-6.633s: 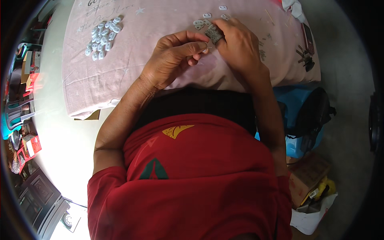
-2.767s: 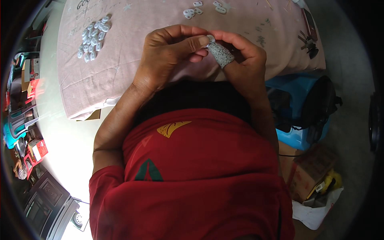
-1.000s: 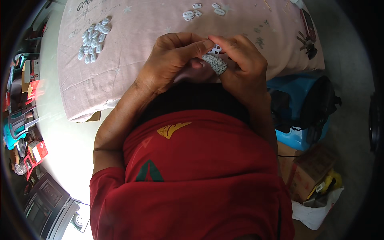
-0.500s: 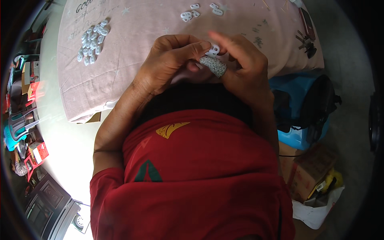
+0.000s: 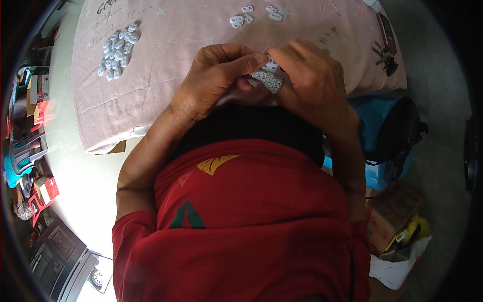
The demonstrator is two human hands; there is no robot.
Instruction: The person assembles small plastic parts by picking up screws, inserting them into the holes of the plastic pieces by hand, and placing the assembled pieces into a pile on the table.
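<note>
While the left hand [image 5: 215, 74] pinches the white piece [image 5: 272, 65] from nine o'clock, keeping steady probably works best, though no telling if the right hand [image 5: 314, 75] at three grips too.

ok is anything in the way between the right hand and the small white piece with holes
Nothing visible is: the right hand is right at the white piece, whose other end the left hand pinches. A grey speckled cover on the right thumb lies just below the piece in view.

A phone [image 5: 387, 33] (reddish) lies beside some keys [image 5: 387, 59].
</note>
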